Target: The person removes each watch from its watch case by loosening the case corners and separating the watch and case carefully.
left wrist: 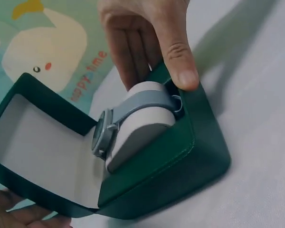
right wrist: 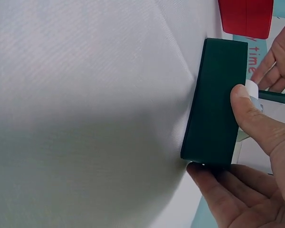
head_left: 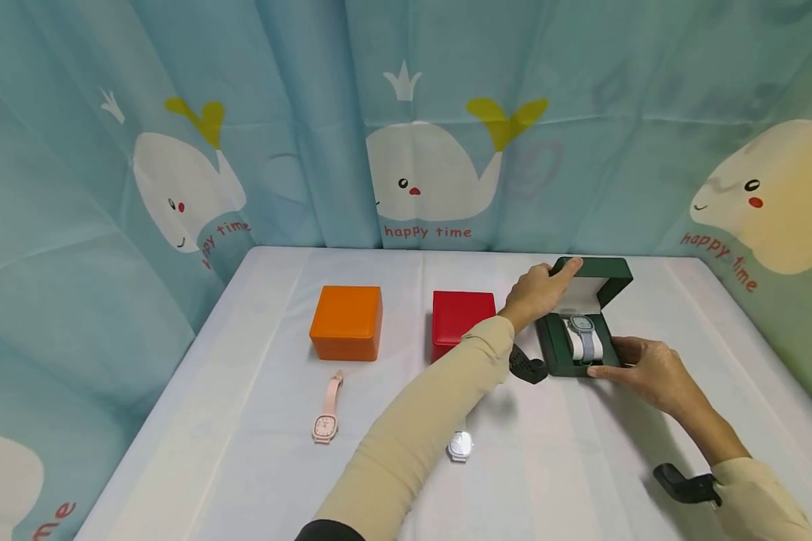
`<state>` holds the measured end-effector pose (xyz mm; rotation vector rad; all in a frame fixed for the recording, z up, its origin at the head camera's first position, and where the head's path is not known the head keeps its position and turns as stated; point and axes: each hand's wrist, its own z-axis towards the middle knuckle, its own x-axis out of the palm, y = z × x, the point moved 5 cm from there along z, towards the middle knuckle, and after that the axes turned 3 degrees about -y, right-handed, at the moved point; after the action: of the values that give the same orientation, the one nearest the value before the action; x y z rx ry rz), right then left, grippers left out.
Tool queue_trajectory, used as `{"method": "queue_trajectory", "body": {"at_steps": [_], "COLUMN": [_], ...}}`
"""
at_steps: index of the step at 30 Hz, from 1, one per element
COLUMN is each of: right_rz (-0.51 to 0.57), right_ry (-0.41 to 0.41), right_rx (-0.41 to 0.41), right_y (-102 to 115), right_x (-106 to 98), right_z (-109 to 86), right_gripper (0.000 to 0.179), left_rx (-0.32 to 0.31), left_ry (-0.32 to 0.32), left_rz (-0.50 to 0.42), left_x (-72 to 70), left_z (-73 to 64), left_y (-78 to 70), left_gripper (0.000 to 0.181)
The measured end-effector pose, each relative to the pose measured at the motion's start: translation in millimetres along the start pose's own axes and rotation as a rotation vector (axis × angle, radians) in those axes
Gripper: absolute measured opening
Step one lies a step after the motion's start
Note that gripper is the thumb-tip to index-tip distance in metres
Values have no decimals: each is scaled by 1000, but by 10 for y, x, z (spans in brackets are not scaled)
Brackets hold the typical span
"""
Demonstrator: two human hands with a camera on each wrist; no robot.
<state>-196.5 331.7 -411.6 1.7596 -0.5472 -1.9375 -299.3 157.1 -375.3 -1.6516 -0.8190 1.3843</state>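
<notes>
One green box (head_left: 552, 349) has the left hand (head_left: 537, 291) gripping its lid (head_left: 610, 273), the right hand (head_left: 652, 373) grasping its base (head_left: 570, 369).

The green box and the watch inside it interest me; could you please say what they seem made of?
Green box: probably leather or imitation leather, low-sheen, judging by the fine stitch-like line along its rim. Watch: the case looks metallic, from its silvery glints; the smooth, matte blue-grey strap could be leather or rubber.
</notes>
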Motion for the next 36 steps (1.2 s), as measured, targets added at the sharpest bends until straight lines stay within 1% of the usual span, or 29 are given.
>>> {"method": "queue_trajectory", "body": {"at_steps": [3,6,8,10,13,15,18,20,22,25,27,29,32,34,36], "right_rz": [-4,-28,-51,-80,-109,-129,-74,-13,41,54,56,69,102,98,81], "right_ry": [19,51,64,55,20,-14,-38,-37,-15,44,81,111,129,128,131], "right_rx": [-2,0,-8,-19,-41,-49,-88,-130,-169,-175,-193,-235,-350,-397,-405], "right_y": [11,20,33,46,71,89,140,188,239,283,303,326,373,393,396], "right_x": [3,-8,-18,-45,-84,-112,-131,-143,-158,-154,-123,-66,13,40,57], "right_z": [9,7,1,-9,-10,-4,26,53,84,126,154,184,236,260,281], "right_gripper": [80,83,88,91,92,89,80,74,71,73,74,71,68,65,70], "left_rx": [-1,38,92,149,222,277,385,477,550,649,700,755,811,832,821], "left_ry": [-12,-33,-55,-78,-108,-114,-130,-149,-170,-208,-225,-234,-207,-168,-110], "left_rz": [38,113,162,217,270,301,378,470,574,730,805,863,927,962,1006], "left_x": [-71,-178,-259,-336,-429,-467,-502,-516,-523,-514,-489,-441,-338,-262,-191], "left_z": [-16,-38,-57,-89,-155,-218,-317,-384,-445,-540,-619,-714,-856,-927,-971], "left_y": [-43,-146,-223,-295,-370,-413,-472,-510,-543,-578,-581,-564,-502,-449,-380], "left_gripper": [65,74,77,76,69,65,61,60,59,60,58,54,44,40,40]}}
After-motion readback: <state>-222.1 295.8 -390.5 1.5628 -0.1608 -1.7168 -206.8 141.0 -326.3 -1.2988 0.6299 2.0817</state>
